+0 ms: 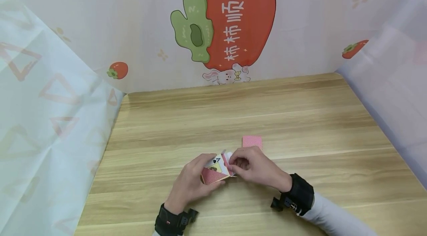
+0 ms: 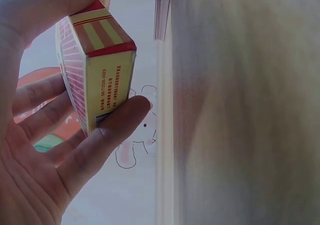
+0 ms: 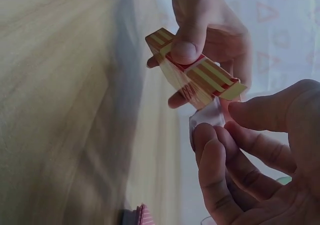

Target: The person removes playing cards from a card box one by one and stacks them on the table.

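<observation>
A red-and-yellow playing card box with an ace of spades on its face is held above the table, tilted. My left hand grips it by its long edges, thumb on the near side and fingers on the far side. In the left wrist view the box shows a yellow end with small red print. At the opposite end, my right hand pinches the opened white flap between thumb and fingers. Just behind that hand lies a stack of red-patterned playing cards, its near part hidden.
The wood-grain table extends around both hands. A white cloth backdrop with a big persimmon print rises at its far edge, and cloth sides hang at left and right.
</observation>
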Demonstrator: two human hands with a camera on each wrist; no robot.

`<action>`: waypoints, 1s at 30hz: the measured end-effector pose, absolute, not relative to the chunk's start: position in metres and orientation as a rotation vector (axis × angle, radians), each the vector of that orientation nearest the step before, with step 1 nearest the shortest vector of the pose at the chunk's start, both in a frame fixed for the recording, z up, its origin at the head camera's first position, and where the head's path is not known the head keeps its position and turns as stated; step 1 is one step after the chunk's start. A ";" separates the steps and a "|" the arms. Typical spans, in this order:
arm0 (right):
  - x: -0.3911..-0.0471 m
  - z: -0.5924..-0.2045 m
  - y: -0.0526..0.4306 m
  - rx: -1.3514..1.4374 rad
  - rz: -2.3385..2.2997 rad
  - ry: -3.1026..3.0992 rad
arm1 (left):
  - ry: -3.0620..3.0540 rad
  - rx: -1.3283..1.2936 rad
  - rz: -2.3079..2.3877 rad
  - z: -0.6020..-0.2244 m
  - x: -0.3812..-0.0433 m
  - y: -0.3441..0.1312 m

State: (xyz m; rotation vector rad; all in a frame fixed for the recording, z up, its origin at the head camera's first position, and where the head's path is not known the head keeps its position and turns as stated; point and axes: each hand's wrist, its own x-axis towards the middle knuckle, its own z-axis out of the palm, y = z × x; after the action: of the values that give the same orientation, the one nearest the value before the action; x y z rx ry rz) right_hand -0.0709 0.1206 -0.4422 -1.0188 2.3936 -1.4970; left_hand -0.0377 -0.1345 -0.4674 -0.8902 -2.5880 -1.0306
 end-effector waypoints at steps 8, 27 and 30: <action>-0.065 -0.447 0.115 -0.881 -1.465 2.404 | -2.572 -0.919 -1.032 -0.467 -0.037 -0.133; -0.067 -0.439 0.121 -0.639 -1.405 2.336 | -2.604 -0.879 -1.025 -0.467 -0.036 -0.133; -0.068 -0.437 0.122 -0.618 -1.412 2.301 | -2.608 -0.872 -1.020 -0.467 -0.035 -0.133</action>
State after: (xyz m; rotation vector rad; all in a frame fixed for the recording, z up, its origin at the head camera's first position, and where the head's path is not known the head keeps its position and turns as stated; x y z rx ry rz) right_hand -0.0679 0.1219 -0.4370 -0.6184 2.3014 -1.4118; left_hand -0.0355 -0.1326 -0.4668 -0.8721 -2.6081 -1.0197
